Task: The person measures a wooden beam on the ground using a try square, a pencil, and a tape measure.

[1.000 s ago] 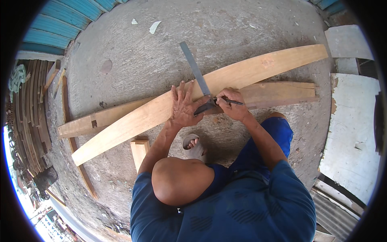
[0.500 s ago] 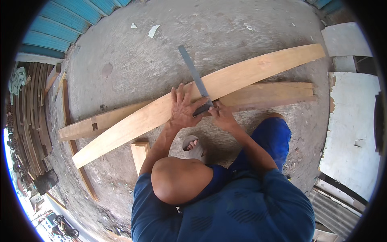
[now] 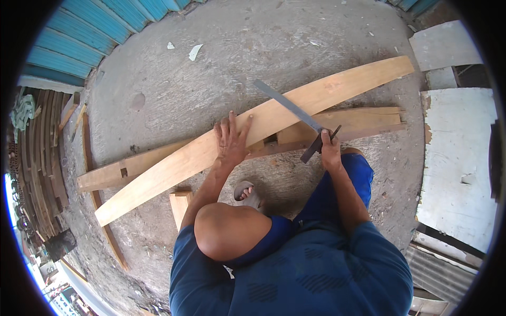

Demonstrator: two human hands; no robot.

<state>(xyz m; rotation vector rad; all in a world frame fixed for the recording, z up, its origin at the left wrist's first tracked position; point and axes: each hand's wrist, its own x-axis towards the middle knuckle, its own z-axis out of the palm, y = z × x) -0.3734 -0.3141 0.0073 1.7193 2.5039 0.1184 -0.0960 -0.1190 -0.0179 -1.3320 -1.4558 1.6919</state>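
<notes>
A long, pale wooden plank point(image 3: 284, 109) lies slantwise across a darker notched timber point(image 3: 348, 122) on the ground. My left hand point(image 3: 232, 142) rests on the near edge of the plank with its fingers spread over the top face. My right hand point(image 3: 330, 150) grips a try square point(image 3: 295, 109) near its dark stock, and a thin dark stick, perhaps a pencil, pokes out between the fingers. The grey blade of the square crosses above the plank, pointing to the far left; whether it touches the wood I cannot tell.
A short wood block point(image 3: 180, 205) lies beside my left forearm. At the left, a thin batten point(image 3: 108, 231) runs under the timber's end, near stacked boards point(image 3: 45, 163). A worn white panel point(image 3: 458, 168) is at the right, and a blue corrugated wall point(image 3: 79, 39) at the far left.
My right hand has moved right with the square, swinging its blade to a lower slant and drawing the stock off the plank's edge. My left hand has shifted slightly left along the plank.
</notes>
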